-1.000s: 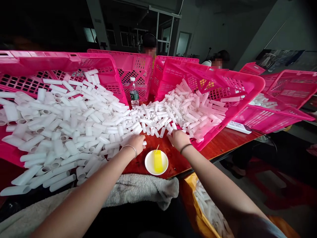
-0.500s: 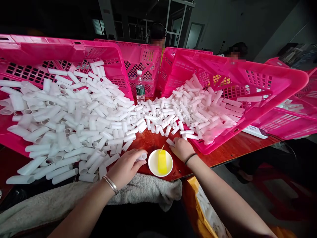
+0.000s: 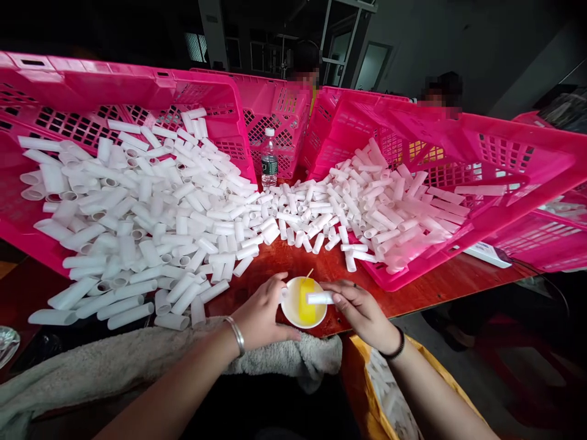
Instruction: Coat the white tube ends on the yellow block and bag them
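Note:
My right hand (image 3: 364,311) pinches a narrow white plastic tube (image 3: 320,297) between thumb and fingers. That tube lies level above a shallow white dish (image 3: 285,313), in front of a yellow block (image 3: 306,311) with a thin stick (image 3: 310,273) at its top. Left of the dish, my left hand (image 3: 263,311) curls around a wider white tube (image 3: 283,296), of which just the end shows; its thumb points toward the dish's near rim. The two tubes are apart, their ends facing each other across the dish.
Wide white tubes (image 3: 132,238) spill from a tipped pink crate (image 3: 183,88) at left. Narrower tubes (image 3: 367,195) spill from another pink crate (image 3: 518,177) at right. A water bottle (image 3: 269,162) stands between them. A grey towel (image 3: 151,366) and yellow bag (image 3: 373,391) are near me.
My right hand has picked up a narrow tube by the right crate and brought it back over the dish. My left hand has moved right to the dish's edge, its thumb opened outward.

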The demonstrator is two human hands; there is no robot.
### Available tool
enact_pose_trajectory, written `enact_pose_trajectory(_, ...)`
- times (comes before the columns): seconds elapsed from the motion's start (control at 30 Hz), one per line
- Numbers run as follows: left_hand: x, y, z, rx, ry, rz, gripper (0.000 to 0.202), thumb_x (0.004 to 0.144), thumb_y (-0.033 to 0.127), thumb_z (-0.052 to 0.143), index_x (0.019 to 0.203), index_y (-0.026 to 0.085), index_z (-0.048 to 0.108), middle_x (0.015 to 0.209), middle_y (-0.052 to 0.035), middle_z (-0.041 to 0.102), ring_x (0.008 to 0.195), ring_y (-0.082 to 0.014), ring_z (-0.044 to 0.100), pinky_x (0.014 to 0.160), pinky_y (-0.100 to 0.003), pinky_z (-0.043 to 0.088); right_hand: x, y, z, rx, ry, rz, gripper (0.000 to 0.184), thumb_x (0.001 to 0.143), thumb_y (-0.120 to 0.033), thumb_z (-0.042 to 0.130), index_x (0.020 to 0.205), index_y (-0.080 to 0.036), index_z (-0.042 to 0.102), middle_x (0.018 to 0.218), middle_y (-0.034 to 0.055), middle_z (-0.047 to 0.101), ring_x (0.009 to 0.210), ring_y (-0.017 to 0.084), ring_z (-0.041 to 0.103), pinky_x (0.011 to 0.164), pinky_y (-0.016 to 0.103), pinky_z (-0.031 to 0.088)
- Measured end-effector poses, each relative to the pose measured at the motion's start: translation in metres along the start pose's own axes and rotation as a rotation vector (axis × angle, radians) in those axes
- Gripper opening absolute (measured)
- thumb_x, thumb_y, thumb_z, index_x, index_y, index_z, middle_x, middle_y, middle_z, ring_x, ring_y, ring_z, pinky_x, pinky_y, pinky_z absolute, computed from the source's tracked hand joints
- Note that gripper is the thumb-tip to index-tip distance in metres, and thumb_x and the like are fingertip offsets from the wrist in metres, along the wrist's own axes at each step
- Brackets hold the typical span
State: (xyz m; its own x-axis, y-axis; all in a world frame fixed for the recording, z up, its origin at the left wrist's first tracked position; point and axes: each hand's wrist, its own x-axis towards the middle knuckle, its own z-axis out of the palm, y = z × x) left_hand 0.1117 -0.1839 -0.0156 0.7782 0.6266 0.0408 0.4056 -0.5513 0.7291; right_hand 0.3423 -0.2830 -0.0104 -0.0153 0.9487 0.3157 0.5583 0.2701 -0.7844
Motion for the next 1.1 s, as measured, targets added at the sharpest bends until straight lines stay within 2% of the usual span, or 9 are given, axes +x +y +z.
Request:
enact_pose_trajectory(0.17,0.012,-0.002,0.013,-0.063,0.027,-0.028,0.087,0.051,0.033,0.087,0.123,0.021,0.039,0.129,-0.0129,0.049,0.119,-0.0303,0.049,0.102,-0.047,0.041,0.008,0.018,0.017,-0.296,0.105,-0.227,0.033,0.095,-0.019,0.043,0.126,-0.019,0.055,0.11,0.0138,0.06,0.102,0.023,0.059,0.087,0.04,0.054)
enact_pose_trajectory(0.37,0.012,-0.008,0.013,-0.074,0.046,0.011,0.084,0.048,0.035,0.088,0.117,0.022,0.043,0.128,-0.0109,0.051,0.118,-0.0297,0.05,0.101,-0.046,0.041,0.01,0.024,0.016,-0.344,0.043,-0.342,0.029,0.093,-0.012,0.043,0.114,-0.02,0.061,0.103,0.0112,0.06,0.097,0.022,0.06,0.081,0.037,0.054)
enact_pose_trajectory(0.43,0.011,-0.009,0.014,-0.078,0.051,0.013,0.084,0.049,0.035,0.088,0.118,0.022,0.042,0.127,-0.0109,0.051,0.118,-0.0294,0.05,0.102,-0.046,0.04,0.009,0.021,0.013,-0.271,0.001,-0.302,0.024,0.093,-0.016,0.045,0.108,-0.021,0.062,0.102,0.0098,0.06,0.098,0.022,0.059,0.082,0.037,0.053)
enact_pose_trajectory(0.6,0.009,-0.009,0.016,-0.091,0.015,0.01,0.086,0.05,0.037,0.087,0.12,0.022,0.041,0.131,-0.013,0.05,0.12,-0.0301,0.048,0.103,-0.047,0.039,0.001,0.014,0.009,-0.038,-0.038,-0.004,0.028,0.094,-0.03,0.046,0.119,-0.02,0.053,0.087,0.0061,0.06,0.081,0.019,0.062,0.072,0.034,0.054)
enact_pose_trajectory(0.73,0.008,-0.009,0.015,-0.1,0.002,0.008,0.089,0.048,0.039,0.088,0.122,0.022,0.041,0.13,-0.0134,0.05,0.12,-0.0307,0.048,0.103,-0.047,0.039,-0.008,0.007,0.01,-0.145,-0.03,-0.09,0.017,0.093,-0.025,0.048,0.098,-0.021,0.064,0.094,0.0087,0.056,0.09,0.021,0.058,0.079,0.037,0.051)
enact_pose_trajectory(0.8,0.009,-0.009,0.015,-0.101,0.003,0.002,0.088,0.049,0.04,0.087,0.122,0.02,0.042,0.129,-0.0142,0.051,0.12,-0.0312,0.048,0.103,-0.047,0.039,-0.012,0.005,0.012,-0.093,-0.025,-0.109,0.016,0.091,-0.028,0.051,0.1,-0.021,0.062,0.097,0.0087,0.055,0.091,0.022,0.057,0.079,0.037,0.051)
enact_pose_trajectory(0.93,0.009,-0.009,0.016,-0.091,0.004,0.016,0.087,0.05,0.039,0.087,0.122,0.019,0.043,0.13,-0.015,0.05,0.121,-0.0318,0.047,0.104,-0.047,0.038,-0.018,0.003,0.018,0.085,0.004,0.152,0.026,0.094,-0.037,0.045,0.111,-0.02,0.054,0.083,0.0044,0.058,0.066,0.017,0.06,0.059,0.032,0.053)
enact_pose_trajectory(1.0,0.008,-0.009,0.017,-0.085,0.006,0.037,0.086,0.05,0.039,0.087,0.122,0.02,0.042,0.13,-0.0143,0.05,0.122,-0.0313,0.047,0.104,-0.046,0.037,-0.021,0.003,0.021,0.022,0.036,0.132,0.022,0.093,-0.035,0.048,0.104,-0.019,0.059,0.086,0.006,0.058,0.073,0.018,0.06,0.063,0.033,0.054)
enact_pose_trajectory(1.1,0.009,-0.01,0.017,-0.086,0.014,0.064,0.085,0.051,0.041,0.086,0.122,0.021,0.043,0.131,-0.0125,0.05,0.122,-0.0311,0.046,0.105,-0.045,0.037,-0.024,0.002,0.021,-0.052,0.066,-0.027,0.014,0.088,-0.03,0.056,0.094,-0.02,0.064,0.098,0.0091,0.056,0.092,0.022,0.058,0.078,0.038,0.052)
